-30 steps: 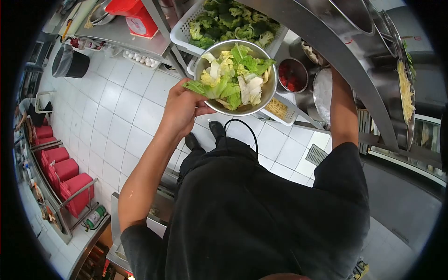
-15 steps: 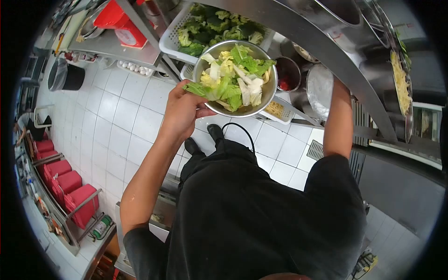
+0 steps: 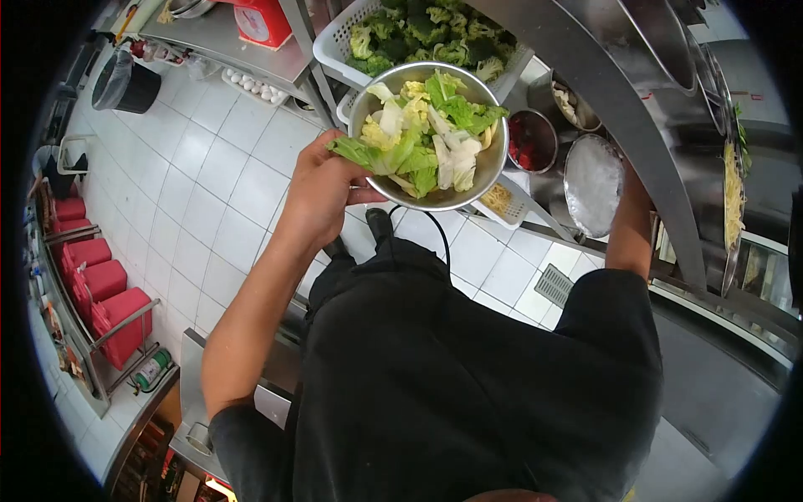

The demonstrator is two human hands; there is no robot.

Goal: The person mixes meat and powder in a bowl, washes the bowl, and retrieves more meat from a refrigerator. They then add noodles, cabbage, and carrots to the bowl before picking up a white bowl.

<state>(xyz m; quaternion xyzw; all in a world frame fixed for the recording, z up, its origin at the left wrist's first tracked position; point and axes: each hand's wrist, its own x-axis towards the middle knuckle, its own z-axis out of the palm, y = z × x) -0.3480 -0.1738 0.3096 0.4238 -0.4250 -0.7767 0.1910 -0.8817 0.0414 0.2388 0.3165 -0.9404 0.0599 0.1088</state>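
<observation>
My left hand (image 3: 324, 188) grips the near left rim of a round metal bowl (image 3: 500, 155), fingers closed on its edge. Inside the bowl lie cut pieces of leafy cabbage (image 3: 456, 159), pale white, yellow and green, with one leaf hanging over the rim by my thumb. On the right, my forearm (image 3: 631, 234) reaches up under a curved steel shelf (image 3: 619, 92), which hides my right hand. Beside that forearm is a metal container with a whitish, shiny top (image 3: 592, 184). A metal pot with something red in it (image 3: 531, 142) stands between this container and the bowl.
Behind the bowl is a white basket (image 3: 332, 54) of broccoli (image 3: 435, 33). Below sits a basket of yellowish strips (image 3: 499, 201). A red scale (image 3: 261, 25), a tray of eggs (image 3: 253, 86), a black bin (image 3: 134, 84) and red containers (image 3: 121, 322) are leftward.
The view has shifted, and more of the containers at the right now shows. My left hand still holds the bowl; my right arm remains under the shelf.
</observation>
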